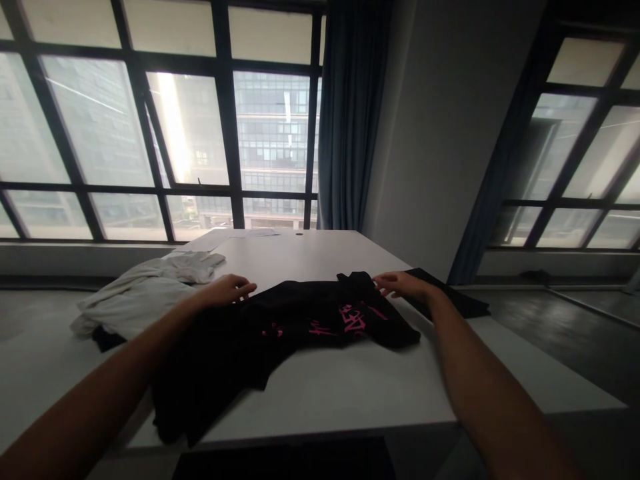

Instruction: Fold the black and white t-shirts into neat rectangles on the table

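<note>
A black garment [300, 310] with pink lettering on it lies spread and rumpled across the white table, one part reaching down to the near edge. My left hand [230, 289] is over its upper left side, with fingers stretched out and slightly apart. At the garment's upper right end is my right hand [403, 285], its fingers apart and the tips at the cloth's edge. Whether those tips touch the fabric is hard to make out. Nothing shows gripped in either hand.
A heap of pale clothes [150, 290] lies on the left of the white table [325, 250]. Dark folded cloth [463, 301] sits at the right edge. Papers [255, 233] lie at the far end. Windows, a blue curtain [347, 120] and a pillar stand behind.
</note>
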### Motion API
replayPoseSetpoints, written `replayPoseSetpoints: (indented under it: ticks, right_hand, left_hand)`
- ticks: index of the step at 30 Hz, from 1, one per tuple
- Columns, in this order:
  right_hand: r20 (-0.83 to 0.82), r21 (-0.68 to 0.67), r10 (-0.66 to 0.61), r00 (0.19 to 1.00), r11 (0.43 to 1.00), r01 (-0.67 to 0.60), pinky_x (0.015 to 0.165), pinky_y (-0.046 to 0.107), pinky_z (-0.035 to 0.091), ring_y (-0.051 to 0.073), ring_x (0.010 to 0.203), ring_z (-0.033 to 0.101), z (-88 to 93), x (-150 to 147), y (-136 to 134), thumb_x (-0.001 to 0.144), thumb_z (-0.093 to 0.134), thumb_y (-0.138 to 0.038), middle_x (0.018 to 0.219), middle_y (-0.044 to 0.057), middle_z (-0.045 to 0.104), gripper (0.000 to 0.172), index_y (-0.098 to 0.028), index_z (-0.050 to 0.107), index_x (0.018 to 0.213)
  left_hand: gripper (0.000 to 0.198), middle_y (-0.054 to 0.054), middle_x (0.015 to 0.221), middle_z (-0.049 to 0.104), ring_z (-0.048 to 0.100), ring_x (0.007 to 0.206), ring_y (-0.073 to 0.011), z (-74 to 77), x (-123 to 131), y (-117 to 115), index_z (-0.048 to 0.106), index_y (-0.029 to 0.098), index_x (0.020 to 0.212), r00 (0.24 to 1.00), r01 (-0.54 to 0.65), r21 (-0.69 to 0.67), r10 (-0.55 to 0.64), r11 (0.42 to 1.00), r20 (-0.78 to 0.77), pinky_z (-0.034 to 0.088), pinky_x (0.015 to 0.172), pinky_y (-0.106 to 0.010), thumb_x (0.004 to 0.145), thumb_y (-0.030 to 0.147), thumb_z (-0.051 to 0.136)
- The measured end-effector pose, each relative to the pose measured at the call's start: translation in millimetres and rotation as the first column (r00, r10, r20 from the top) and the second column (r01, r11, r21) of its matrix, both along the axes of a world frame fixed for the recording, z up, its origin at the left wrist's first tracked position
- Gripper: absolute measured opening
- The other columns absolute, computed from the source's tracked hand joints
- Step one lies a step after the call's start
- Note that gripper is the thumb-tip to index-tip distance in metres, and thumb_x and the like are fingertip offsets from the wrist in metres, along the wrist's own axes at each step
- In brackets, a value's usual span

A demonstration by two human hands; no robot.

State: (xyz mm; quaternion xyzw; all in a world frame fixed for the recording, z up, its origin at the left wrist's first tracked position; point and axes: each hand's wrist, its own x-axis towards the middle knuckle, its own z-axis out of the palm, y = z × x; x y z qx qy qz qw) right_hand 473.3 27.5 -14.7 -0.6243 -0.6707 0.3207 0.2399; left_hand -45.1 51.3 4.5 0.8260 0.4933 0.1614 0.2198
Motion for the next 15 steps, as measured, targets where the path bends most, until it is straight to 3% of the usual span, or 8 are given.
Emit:
replayPoseSetpoints:
  ticks: [3,5,7,11,13,15]
  right_hand:
    - [0.255,0.156,-0.145,0.956,0.982,0.107,0.101,0.04,0.046,0.032,0.121,0.058,-16.4,-20.9,26.7,0.075,0.075,-0.055,0.137,0.022,0.057,0.082,-0.012,0.053,0.14]
    - [0.359,0.171,-0.137,0.923,0.982,0.08,0.106,0.04,0.043,0.033,0.127,0.054,-24.9,-31.2,40.4,0.069,0.082,-0.048,0.142,0.021,0.054,0.091,-0.013,0.047,0.145]
    - [0.408,0.134,-0.099,0.908,0.99,0.048,0.102,0.039,0.046,0.032,0.122,0.057,-27.8,-35.3,49.9,0.066,0.084,-0.041,0.137,0.019,0.058,0.088,-0.015,0.051,0.142]
    - [0.457,0.008,-0.005,0.89,1.0,0.002,0.076,0.031,0.054,0.024,0.089,0.068,-15.5,-29.6,62.4,0.062,0.082,-0.025,0.103,0.009,0.072,0.053,-0.018,0.069,0.113]
    - [0.432,-0.006,0.008,0.902,1.0,-0.006,0.062,0.027,0.052,0.019,0.072,0.066,-1.6,-23.1,68.2,0.06,0.08,-0.021,0.093,0.005,0.071,0.044,-0.019,0.07,0.102]
    - [0.359,0.041,0.006,0.933,0.999,-0.023,0.053,0.024,0.049,0.016,0.064,0.063,16.1,-14.9,75.3,0.061,0.078,-0.021,0.094,0.005,0.07,0.038,-0.019,0.068,0.098]
  left_hand:
    - [0.068,-0.015,0.121,0.07,0.065,0.106,-0.0341,-18.4,35.2,13.1,0.068,0.02,0.122,0.982,0.015,0.162,0.017,0.987,-0.19,0.049,0.091,-0.042,0.07,0.064,0.065]
    - [0.075,-0.016,0.129,0.066,0.062,0.113,-0.0369,-25.7,48.5,18.7,0.063,0.019,0.13,0.961,0.075,0.13,-0.037,0.989,-0.275,0.047,0.096,-0.045,0.064,0.054,0.073]
    - [0.067,-0.014,0.123,0.069,0.065,0.109,-0.0354,-24.0,51.6,24.4,0.066,0.02,0.125,0.955,0.122,0.054,-0.102,0.991,-0.278,0.049,0.094,-0.043,0.063,0.044,0.073]
    - [0.039,-0.003,0.092,0.076,0.069,0.087,-0.0276,2.3,31.7,46.7,0.073,0.023,0.098,0.971,0.22,-0.117,-0.229,0.968,-0.063,0.053,0.079,-0.035,0.064,0.042,0.073]
    - [0.036,0.001,0.08,0.074,0.068,0.078,-0.0253,17.7,11.7,65.1,0.072,0.023,0.088,0.974,0.217,-0.148,-0.206,0.965,0.09,0.054,0.071,-0.033,0.058,0.042,0.077]
    - [0.036,0.001,0.072,0.071,0.067,0.07,-0.0241,28.4,-12.0,87.3,0.07,0.023,0.082,0.965,0.142,-0.109,-0.113,0.984,0.239,0.054,0.065,-0.032,0.053,0.042,0.078]
